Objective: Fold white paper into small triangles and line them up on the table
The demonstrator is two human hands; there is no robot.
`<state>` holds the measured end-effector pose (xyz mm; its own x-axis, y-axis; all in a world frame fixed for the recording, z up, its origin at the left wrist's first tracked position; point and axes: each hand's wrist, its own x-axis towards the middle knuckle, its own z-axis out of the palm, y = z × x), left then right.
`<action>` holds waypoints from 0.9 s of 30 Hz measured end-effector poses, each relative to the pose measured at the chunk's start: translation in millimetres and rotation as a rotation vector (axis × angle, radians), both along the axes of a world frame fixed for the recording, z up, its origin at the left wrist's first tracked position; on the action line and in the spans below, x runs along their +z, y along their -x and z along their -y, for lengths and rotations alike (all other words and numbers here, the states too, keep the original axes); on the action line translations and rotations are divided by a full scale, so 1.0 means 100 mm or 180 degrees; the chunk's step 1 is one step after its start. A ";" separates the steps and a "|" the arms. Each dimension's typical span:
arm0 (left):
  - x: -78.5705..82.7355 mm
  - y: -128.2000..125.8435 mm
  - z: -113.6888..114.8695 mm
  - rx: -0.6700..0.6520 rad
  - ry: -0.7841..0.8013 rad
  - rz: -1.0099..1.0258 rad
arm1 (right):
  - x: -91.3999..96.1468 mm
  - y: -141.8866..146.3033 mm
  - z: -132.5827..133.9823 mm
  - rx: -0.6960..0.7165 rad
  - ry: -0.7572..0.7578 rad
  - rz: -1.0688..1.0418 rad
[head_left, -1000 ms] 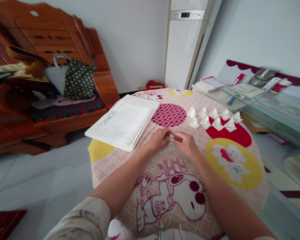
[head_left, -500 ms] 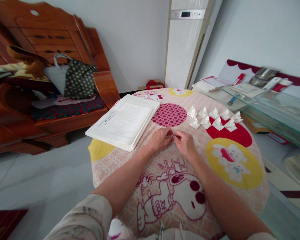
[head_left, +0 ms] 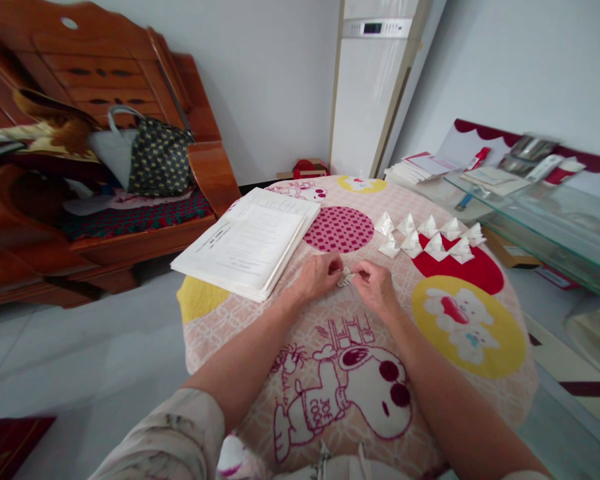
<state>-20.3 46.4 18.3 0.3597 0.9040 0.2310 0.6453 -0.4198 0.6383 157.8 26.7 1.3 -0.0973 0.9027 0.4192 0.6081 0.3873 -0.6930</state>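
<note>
Between my hands is a small piece of folded white paper (head_left: 345,277) with printed marks, just above the tablecloth. My left hand (head_left: 321,276) pinches its left side, fingers closed. On the opposite side my right hand (head_left: 375,285) grips the paper's edge between thumb and forefinger. My fingers cover part of the paper, so its full shape is hidden. Several finished-looking folded paper pieces (head_left: 436,247), pointed at the top, stand in two rows to the right beyond my right hand. A stack of printed paper sheets (head_left: 245,247) lies left of my left hand.
A patterned cloth covers the round table (head_left: 300,347). To the right stands a glass shelf (head_left: 545,220) holding papers and metal bowls. A wooden bench (head_left: 150,233) with a dotted bag (head_left: 160,160) is at the left. A tall white cabinet-like unit (head_left: 363,100) stands behind.
My hands have moved slightly apart, the right one shifting right. More of the folded paper shows between them. The stack and the rows of folded pieces stay put.
</note>
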 end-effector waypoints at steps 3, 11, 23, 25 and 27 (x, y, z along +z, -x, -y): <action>0.01 0.07 -0.03 -0.0141 0.0095 0.0255 | 0.01 -0.01 0.00 0.0127 0.0010 0.0048; 0.00 0.10 -0.05 -0.0160 0.0186 0.0460 | 0.00 0.12 -0.04 0.0034 -0.0170 0.0780; -0.07 0.11 -0.01 -0.0468 0.0717 0.0911 | 0.07 -0.11 -0.04 0.0698 -0.0058 0.0736; -0.06 0.11 -0.01 -0.0482 0.0770 0.0936 | 0.07 -0.10 -0.03 0.0747 -0.0003 0.0762; -0.04 0.12 -0.01 -0.0512 0.0789 0.0953 | 0.06 -0.08 -0.04 0.0749 0.0062 0.0781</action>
<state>-32.3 47.0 14.5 0.4509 0.8832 0.1292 0.3547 -0.3102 0.8820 165.5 30.3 7.5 -0.3998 0.8510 0.3405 0.6532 0.5251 -0.5456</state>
